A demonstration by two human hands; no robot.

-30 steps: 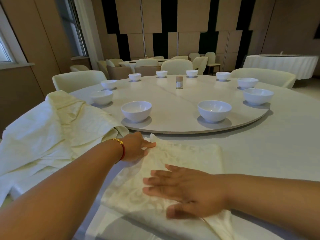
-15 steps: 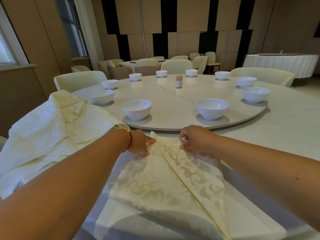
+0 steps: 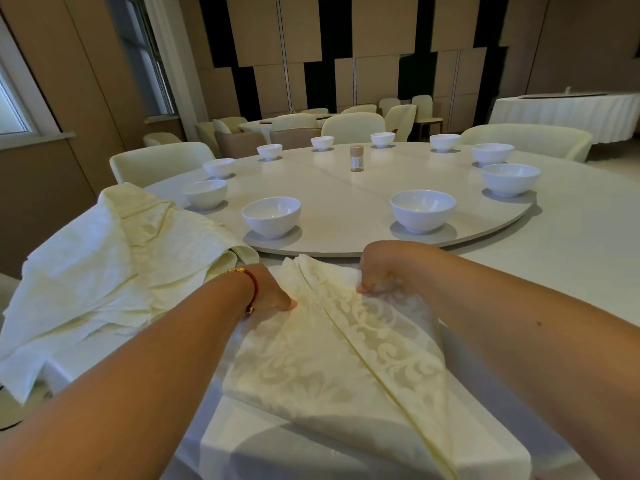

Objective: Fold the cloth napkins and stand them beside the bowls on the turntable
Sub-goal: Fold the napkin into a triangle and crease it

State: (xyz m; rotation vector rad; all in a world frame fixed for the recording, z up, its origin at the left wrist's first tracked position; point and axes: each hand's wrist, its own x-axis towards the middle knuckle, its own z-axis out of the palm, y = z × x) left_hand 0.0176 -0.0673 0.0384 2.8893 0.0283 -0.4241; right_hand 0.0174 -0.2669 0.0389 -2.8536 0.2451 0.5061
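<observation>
Head view: the patterned cloth napkin point(image 3: 332, 362) lies partly folded on the table point(image 3: 581, 258), just in front of the turntable point(image 3: 346, 209). The left hand point(image 3: 268, 289) pinches its far left edge; the right hand point(image 3: 381, 268) grips a raised fold, fingers curled. A pile of unfolded napkins point(image 3: 104, 271) lies to the left. White bowls point(image 3: 272, 216) ring the turntable; a small jar point(image 3: 356, 158) stands near its middle.

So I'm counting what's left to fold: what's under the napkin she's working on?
Under the patterned napkin only the white tablecloth shows around its edges. Anything directly beneath is covered. The unfolded napkins lie heaped apart, to its left.
</observation>
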